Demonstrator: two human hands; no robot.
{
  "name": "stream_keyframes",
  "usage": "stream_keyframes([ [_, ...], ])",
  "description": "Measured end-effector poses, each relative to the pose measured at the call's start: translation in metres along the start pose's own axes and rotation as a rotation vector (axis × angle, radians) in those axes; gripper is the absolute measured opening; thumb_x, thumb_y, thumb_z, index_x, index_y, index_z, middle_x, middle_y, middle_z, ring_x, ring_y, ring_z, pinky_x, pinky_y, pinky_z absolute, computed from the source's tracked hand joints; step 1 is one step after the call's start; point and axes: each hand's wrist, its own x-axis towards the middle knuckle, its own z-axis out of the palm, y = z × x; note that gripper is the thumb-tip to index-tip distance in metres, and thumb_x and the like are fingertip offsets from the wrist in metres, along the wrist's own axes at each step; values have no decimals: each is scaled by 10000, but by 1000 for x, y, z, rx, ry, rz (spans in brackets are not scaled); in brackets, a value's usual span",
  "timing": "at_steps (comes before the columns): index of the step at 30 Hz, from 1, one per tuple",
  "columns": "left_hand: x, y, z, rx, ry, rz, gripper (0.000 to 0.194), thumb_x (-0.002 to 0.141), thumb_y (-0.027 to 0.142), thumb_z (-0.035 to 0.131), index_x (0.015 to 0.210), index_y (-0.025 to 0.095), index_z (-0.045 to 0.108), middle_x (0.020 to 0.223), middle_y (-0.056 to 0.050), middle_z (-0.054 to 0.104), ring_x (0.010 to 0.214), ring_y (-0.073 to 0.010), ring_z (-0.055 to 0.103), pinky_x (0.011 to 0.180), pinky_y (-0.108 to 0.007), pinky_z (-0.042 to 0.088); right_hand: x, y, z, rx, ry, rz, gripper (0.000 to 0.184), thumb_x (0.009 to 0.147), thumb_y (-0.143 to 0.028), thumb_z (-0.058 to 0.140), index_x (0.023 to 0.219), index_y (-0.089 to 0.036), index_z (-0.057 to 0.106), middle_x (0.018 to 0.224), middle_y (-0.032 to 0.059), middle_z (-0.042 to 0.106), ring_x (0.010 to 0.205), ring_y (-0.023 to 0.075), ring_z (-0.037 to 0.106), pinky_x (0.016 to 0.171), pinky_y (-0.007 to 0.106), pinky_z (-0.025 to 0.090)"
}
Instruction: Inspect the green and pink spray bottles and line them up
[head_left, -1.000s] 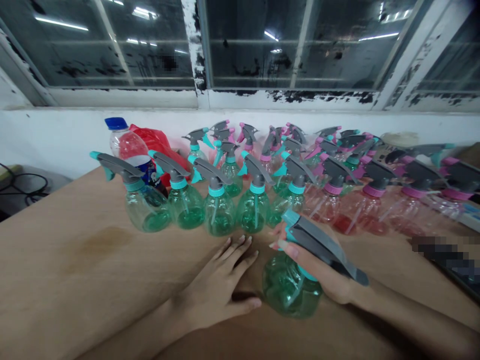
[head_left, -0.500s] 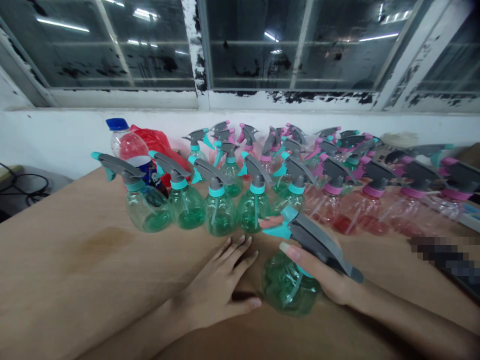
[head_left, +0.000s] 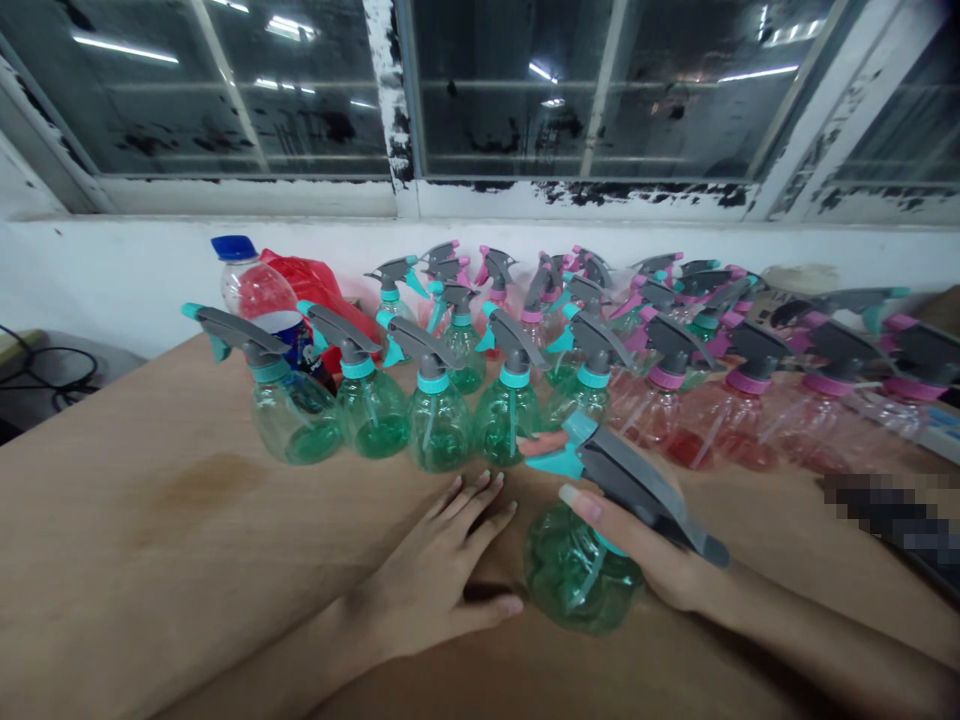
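Observation:
My right hand [head_left: 652,545] is wrapped round the neck of a green spray bottle [head_left: 581,585] with a grey and turquoise spray head. Its thumb lies along the near side of the neck, and a fingertip shows beyond the turquoise trigger. The bottle tilts slightly, with its nozzle facing left and away. My left hand [head_left: 442,570] lies flat on the wooden table [head_left: 112,610], fingers spread and nothing in them, just left of that bottle. Beyond my hands stands a row of green spray bottles [head_left: 440,435], each partly filled with green liquid.
To the right, the row continues with pink spray bottles [head_left: 682,440]. More sprayers crowd behind. A large blue-capped bottle [head_left: 259,290] and a red plastic bag [head_left: 319,285] stand at the back left. A dark, blurred-out object [head_left: 900,530] lies at the right edge.
A second ago the trigger was squeezed in towards the neck. Since then my right fingers have loosened and the trigger has swung outward. My left hand has stayed in place.

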Motion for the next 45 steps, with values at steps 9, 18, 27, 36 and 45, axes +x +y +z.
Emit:
stream_keyframes([
  [9,0,-1,2,14,9,3,760,881,618,501,1463,183,279,1521,-128,227,1386,-325,194,1108,-501,184,2,-6,-1,-13,-6,-15,208,838,-280,602,1045,-261,611,903,7,677,804,186,649,762,330,515],
  [18,-1,0,1,23,-18,-8,688,922,586,456,1428,133,344,1525,-142,196,1398,-297,160,1121,-474,167,-1,1,-3,-96,-49,-16,200,893,-374,513,799,-231,617,764,1,629,685,153,608,655,295,489],
  [27,-1,9,-2,-94,1,-35,822,858,617,534,1476,184,208,1491,-132,309,1367,-326,255,1096,-531,217,0,-6,-3,-4,-38,-60,270,823,-332,608,1086,-276,633,829,11,684,704,189,645,661,332,536],
  [36,-8,33,-5,-371,217,-83,886,759,577,682,1430,252,202,1378,-136,425,1262,-373,399,1012,-549,339,3,-5,19,66,-7,-131,349,821,-407,604,1135,-257,637,897,35,711,706,203,659,638,345,547],
  [45,-41,27,-30,-394,477,-182,635,756,460,718,1265,219,426,1225,-103,515,1124,-320,507,918,-475,450,27,-18,86,78,-12,-270,333,789,-308,640,1116,-250,642,1027,32,704,919,193,662,816,333,525],
])
